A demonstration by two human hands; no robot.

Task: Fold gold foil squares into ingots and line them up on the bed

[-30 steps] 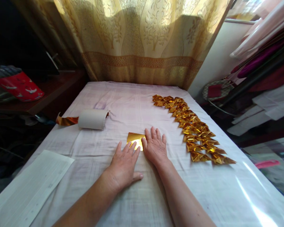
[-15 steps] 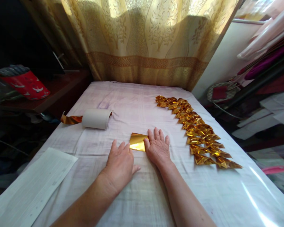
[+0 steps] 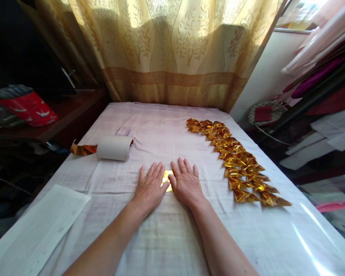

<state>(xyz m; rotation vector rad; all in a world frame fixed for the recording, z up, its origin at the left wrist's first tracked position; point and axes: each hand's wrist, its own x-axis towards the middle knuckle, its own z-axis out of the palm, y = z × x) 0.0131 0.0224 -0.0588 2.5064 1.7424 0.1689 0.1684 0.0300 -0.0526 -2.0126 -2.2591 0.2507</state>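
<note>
A small piece of shiny gold foil paper (image 3: 168, 181) lies flat on the cloth-covered table, mostly hidden under my hands. My left hand (image 3: 151, 186) rests palm down over its left side, fingers stretched out. Over the right side lies my right hand (image 3: 186, 183), also flat with its fingers spread. Both thumbs point inward over the bright strip of foil that shows between them. Off to the right, folded gold foil pieces (image 3: 237, 157) sit in overlapping rows.
A whitish roll (image 3: 113, 148) with a curl of copper-gold foil (image 3: 84, 149) lies at the left. Nearer is a pale paper sheet (image 3: 40, 230). A red container (image 3: 31, 109) stands on a dark side cabinet (image 3: 83, 107). A gold curtain (image 3: 172, 57) hangs behind the table.
My left hand has come down flat onto the left part of the foil and covers more of it. The right hand stays pressed on the right part. The view has shifted slightly.
</note>
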